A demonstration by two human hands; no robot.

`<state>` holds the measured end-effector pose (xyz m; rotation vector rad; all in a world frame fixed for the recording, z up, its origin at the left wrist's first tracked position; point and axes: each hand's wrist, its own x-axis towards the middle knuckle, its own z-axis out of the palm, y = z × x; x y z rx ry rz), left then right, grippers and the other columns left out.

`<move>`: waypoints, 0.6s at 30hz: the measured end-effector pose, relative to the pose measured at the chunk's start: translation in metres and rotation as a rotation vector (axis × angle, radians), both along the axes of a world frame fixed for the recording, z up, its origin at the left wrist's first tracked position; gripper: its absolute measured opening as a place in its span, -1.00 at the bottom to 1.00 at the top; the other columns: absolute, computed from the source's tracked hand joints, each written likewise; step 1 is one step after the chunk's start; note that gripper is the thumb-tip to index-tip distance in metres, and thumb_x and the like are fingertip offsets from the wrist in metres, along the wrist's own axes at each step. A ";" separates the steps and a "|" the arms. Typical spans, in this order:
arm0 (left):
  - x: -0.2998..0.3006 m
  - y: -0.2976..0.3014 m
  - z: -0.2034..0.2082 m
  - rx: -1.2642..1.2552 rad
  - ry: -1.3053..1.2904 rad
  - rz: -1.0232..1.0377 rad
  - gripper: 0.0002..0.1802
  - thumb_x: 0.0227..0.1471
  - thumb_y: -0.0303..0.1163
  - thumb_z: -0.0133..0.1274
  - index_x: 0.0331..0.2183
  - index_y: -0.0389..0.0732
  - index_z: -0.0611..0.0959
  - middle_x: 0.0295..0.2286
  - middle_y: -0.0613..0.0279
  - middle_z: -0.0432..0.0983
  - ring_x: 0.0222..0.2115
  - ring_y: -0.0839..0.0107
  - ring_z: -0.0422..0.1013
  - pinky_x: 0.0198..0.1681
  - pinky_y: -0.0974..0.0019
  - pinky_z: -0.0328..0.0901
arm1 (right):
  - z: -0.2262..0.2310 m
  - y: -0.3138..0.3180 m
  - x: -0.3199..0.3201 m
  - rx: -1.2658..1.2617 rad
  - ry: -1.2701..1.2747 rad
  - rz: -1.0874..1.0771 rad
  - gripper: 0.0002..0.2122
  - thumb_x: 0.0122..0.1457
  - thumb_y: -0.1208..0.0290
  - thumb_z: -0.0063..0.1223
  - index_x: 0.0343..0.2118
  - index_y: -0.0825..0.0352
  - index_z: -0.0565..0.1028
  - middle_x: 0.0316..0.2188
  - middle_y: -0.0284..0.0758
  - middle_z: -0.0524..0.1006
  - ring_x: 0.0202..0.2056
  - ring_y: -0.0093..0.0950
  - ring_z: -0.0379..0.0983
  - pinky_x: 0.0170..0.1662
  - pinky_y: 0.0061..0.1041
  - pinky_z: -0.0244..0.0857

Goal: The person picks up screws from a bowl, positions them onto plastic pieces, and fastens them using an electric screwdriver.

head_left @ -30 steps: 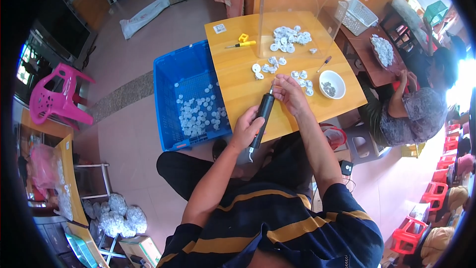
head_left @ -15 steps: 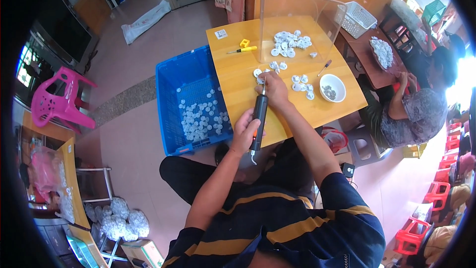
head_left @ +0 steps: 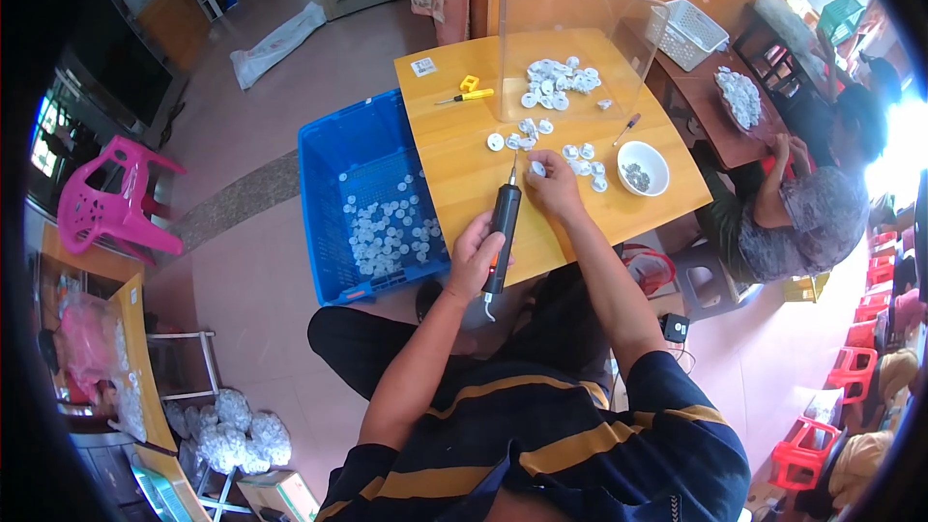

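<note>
My left hand [head_left: 473,253] is wrapped round a black electric screwdriver [head_left: 503,232], whose thin bit points away from me over the near part of the yellow table. Between the fingers of my right hand [head_left: 557,186] is a small white round plastic part [head_left: 537,168], just right of the bit and apart from it. Beyond the bit lie a few loose white parts [head_left: 527,138]. Further right sits another small group of white parts [head_left: 586,162], beside a white bowl [head_left: 658,159] with small metal pieces in it.
A blue crate [head_left: 319,184] holding many white parts stands left of the table [head_left: 454,155]. At the back, a clear upright panel [head_left: 580,29] stands around a heap of white parts [head_left: 558,82]. Yellow-handled [head_left: 472,95] and dark-handled screwdrivers [head_left: 628,128] lie there. A co-worker [head_left: 807,208] sits right.
My right hand has drawn back from the screwdriver's tip, to the right and toward me, with the white part in its fingers. The left hand holds the electric screwdriver nearly where it was.
</note>
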<state>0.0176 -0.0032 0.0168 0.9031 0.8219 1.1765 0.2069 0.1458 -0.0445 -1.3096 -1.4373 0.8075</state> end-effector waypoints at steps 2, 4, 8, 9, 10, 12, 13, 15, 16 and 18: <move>-0.007 -0.002 -0.005 0.026 0.062 0.024 -0.52 0.22 -0.36 -0.05 0.15 -0.29 0.39 -0.28 0.12 0.54 -0.50 0.46 0.50 -0.38 0.41 0.44 | 0.014 -0.012 -0.001 -0.315 0.476 0.161 -0.84 0.05 0.56 0.26 -0.32 0.30 0.49 -0.40 -0.40 0.49 -0.37 -0.58 0.44 -0.30 -0.54 0.37; -0.007 -0.003 -0.004 0.018 0.063 0.025 -0.52 0.22 -0.36 -0.05 0.14 -0.29 0.39 -0.28 0.12 0.54 -0.49 0.47 0.50 -0.38 0.41 0.45 | 0.030 -0.019 0.005 -0.337 0.363 0.174 -0.83 0.05 0.54 0.28 -0.36 0.29 0.46 -0.44 -0.45 0.47 -0.39 -0.62 0.42 -0.33 -0.56 0.35; -0.005 -0.003 -0.003 0.016 0.068 0.014 -0.52 0.22 -0.37 -0.05 0.14 -0.30 0.39 -0.27 0.11 0.53 -0.49 0.47 0.49 -0.37 0.41 0.45 | 0.035 -0.026 0.009 -0.115 -0.004 0.187 -0.81 0.06 0.49 0.32 -0.32 0.30 0.50 -0.50 -0.51 0.44 -0.43 -0.66 0.40 -0.37 -0.57 0.33; -0.004 -0.002 -0.002 0.018 0.070 0.009 -0.52 0.22 -0.37 -0.05 0.14 -0.30 0.39 -0.27 0.11 0.53 -0.49 0.47 0.49 -0.37 0.41 0.45 | 0.033 -0.026 0.010 -0.113 -0.002 0.182 -0.81 0.06 0.49 0.32 -0.32 0.30 0.50 -0.50 -0.51 0.44 -0.43 -0.66 0.40 -0.37 -0.57 0.33; -0.002 -0.001 -0.002 0.028 0.071 0.012 -0.52 0.22 -0.38 -0.05 0.14 -0.30 0.39 -0.27 0.11 0.53 -0.47 0.47 0.49 -0.37 0.41 0.46 | 0.030 -0.025 0.009 -0.077 -0.040 0.178 -0.80 0.07 0.48 0.31 -0.26 0.32 0.52 -0.49 -0.50 0.45 -0.44 -0.65 0.40 -0.38 -0.58 0.33; -0.001 -0.001 -0.003 0.037 0.075 0.020 -0.52 0.21 -0.38 -0.05 0.14 -0.31 0.39 -0.27 0.11 0.53 -0.46 0.47 0.50 -0.36 0.40 0.46 | 0.029 -0.026 0.007 -0.042 -0.074 0.179 -0.78 0.09 0.46 0.31 -0.21 0.33 0.55 -0.48 -0.50 0.45 -0.45 -0.65 0.39 -0.38 -0.58 0.32; -0.002 -0.002 -0.004 0.046 0.072 0.028 -0.52 0.21 -0.39 -0.05 0.14 -0.31 0.39 -0.26 0.10 0.53 -0.45 0.47 0.50 -0.36 0.40 0.47 | 0.030 -0.027 0.005 -0.170 0.049 0.213 -0.76 0.12 0.48 0.26 -0.15 0.33 0.55 -0.48 -0.49 0.46 -0.46 -0.63 0.39 -0.39 -0.58 0.32; -0.003 -0.002 -0.004 0.054 0.071 0.034 -0.52 0.21 -0.39 -0.05 0.14 -0.31 0.39 -0.26 0.10 0.53 -0.44 0.46 0.50 -0.35 0.40 0.47 | 0.032 -0.029 0.003 -0.298 0.175 0.246 -0.74 0.15 0.49 0.22 -0.09 0.34 0.54 -0.48 -0.47 0.47 -0.47 -0.61 0.39 -0.40 -0.58 0.31; -0.004 -0.003 -0.003 0.047 0.080 0.023 -0.52 0.21 -0.39 -0.05 0.14 -0.31 0.39 -0.25 0.09 0.52 -0.43 0.46 0.50 -0.35 0.40 0.48 | 0.032 -0.029 0.005 -0.349 0.277 0.262 -0.74 0.16 0.54 0.17 -0.06 0.35 0.52 -0.47 -0.45 0.47 -0.47 -0.61 0.39 -0.40 -0.58 0.30; -0.003 -0.002 -0.003 0.041 0.089 0.009 -0.52 0.21 -0.40 -0.05 0.14 -0.31 0.39 -0.25 0.08 0.52 -0.43 0.46 0.50 -0.35 0.39 0.48 | 0.031 -0.029 0.008 -0.398 0.381 0.276 -0.72 0.17 0.60 0.13 -0.04 0.36 0.50 -0.46 -0.43 0.46 -0.47 -0.60 0.39 -0.41 -0.59 0.30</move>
